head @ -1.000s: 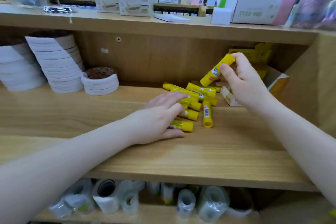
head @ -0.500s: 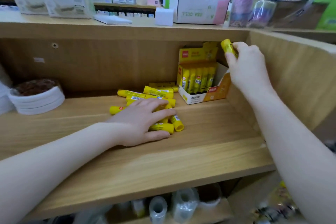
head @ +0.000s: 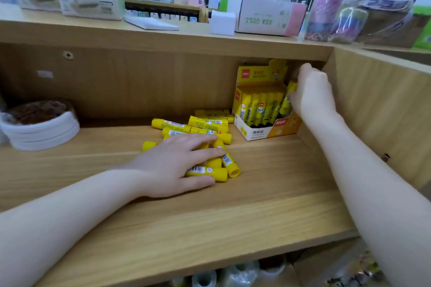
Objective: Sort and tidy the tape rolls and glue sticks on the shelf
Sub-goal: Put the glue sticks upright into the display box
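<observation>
Several loose yellow glue sticks (head: 203, 123) lie in a pile on the wooden shelf (head: 256, 193). My left hand (head: 177, 165) rests flat on the near part of the pile, fingers spread over the sticks. At the back right stands a yellow display box (head: 261, 134) with a row of glue sticks upright in it. My right hand (head: 312, 93) is at the box's right end and holds one glue stick (head: 288, 98) upright, its lower part down among the row.
A stack of white tape rolls (head: 42, 133) sits at the shelf's left. The shelf's right side wall (head: 377, 109) is close to my right arm. Boxes and packets crowd the top board (head: 163, 37). Clear tape rolls (head: 205, 279) lie on the shelf below.
My right hand has carried its glue stick from above the pile to the right and down into the display box. My left hand has stayed on the pile. The view has shifted right.
</observation>
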`<action>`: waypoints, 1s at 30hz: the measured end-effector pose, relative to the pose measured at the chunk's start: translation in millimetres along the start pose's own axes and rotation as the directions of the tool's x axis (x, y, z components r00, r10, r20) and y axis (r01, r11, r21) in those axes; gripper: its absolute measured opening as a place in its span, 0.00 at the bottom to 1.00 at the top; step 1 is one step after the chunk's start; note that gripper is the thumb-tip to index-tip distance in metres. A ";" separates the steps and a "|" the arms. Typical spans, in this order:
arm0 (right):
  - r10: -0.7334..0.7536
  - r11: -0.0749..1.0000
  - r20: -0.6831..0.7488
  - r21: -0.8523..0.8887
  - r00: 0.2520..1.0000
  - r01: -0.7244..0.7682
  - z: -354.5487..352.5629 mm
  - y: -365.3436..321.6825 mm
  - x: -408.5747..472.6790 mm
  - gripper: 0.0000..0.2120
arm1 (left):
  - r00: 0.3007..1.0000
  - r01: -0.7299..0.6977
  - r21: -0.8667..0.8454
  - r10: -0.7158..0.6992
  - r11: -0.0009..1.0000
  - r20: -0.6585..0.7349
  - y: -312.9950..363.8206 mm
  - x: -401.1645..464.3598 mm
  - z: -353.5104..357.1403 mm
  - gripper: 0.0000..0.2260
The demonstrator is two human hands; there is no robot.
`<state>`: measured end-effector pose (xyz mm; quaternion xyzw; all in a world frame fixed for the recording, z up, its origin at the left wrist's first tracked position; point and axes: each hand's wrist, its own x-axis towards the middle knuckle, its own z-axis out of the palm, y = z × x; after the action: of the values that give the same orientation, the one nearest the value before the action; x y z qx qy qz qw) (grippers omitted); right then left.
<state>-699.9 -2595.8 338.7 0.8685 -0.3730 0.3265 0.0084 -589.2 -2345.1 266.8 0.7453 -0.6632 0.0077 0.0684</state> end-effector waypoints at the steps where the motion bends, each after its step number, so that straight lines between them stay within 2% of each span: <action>1: -0.006 1.000 0.022 -0.010 1.000 0.006 4.7 0.2 1.1 0.12 | 1.000 0.006 -0.002 -0.006 1.000 -0.014 -0.4 0.3 0.8 0.34; 3: -0.026 0.999 0.048 -0.020 0.999 0.027 14.7 1.8 0.8 0.12 | 0.999 0.014 0.002 -0.014 1.000 -0.030 -1.4 0.2 1.9 0.35; 10: -0.101 0.989 -0.017 -0.108 0.995 0.099 25.7 7.2 -3.4 0.06 | 0.999 0.012 -0.021 -0.013 1.000 -0.038 -4.1 -0.9 2.8 0.35; 16: -0.212 0.965 -0.033 -0.165 0.977 0.204 30.1 10.8 -7.6 0.11 | 0.999 -0.006 -0.031 0.004 0.999 -0.048 -6.4 -1.1 5.0 0.33; 24: -0.170 0.965 0.034 -0.194 0.985 0.174 27.7 9.9 -12.9 0.10 | 1.000 0.017 0.008 -0.017 1.000 0.002 -3.1 0.0 1.3 0.34; 26: -0.187 0.977 -0.034 -0.112 0.982 0.182 24.0 5.5 -16.8 0.12 | 1.000 0.024 0.001 -0.024 1.000 0.006 -2.1 0.1 1.2 0.35; 27: -0.256 0.966 -0.101 -0.006 0.961 0.257 21.8 0.8 -21.3 0.12 | 1.000 0.029 -0.007 -0.029 1.000 0.001 -2.1 0.1 1.3 0.37; 28: -0.342 0.921 -0.156 0.140 0.927 0.364 18.3 -6.0 -27.0 0.11 | 0.999 0.038 -0.015 -0.038 0.999 -0.007 -2.2 -0.1 1.7 0.39; 29: -0.429 0.839 -0.140 0.305 0.892 0.451 12.9 -14.2 -32.9 0.09 | 0.999 0.048 -0.016 -0.049 0.999 -0.022 -2.5 -0.3 2.4 0.41; 30: -0.523 0.752 -0.047 0.445 0.851 0.487 6.3 -23.0 -39.9 0.07 | 0.997 0.054 -0.009 -0.054 0.999 -0.047 -2.4 -0.5 2.7 0.43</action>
<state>-701.6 -2555.2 316.1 0.9277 -0.0406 0.3527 -0.1157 -587.1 -2344.6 263.9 0.7623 -0.6410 0.0209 0.0869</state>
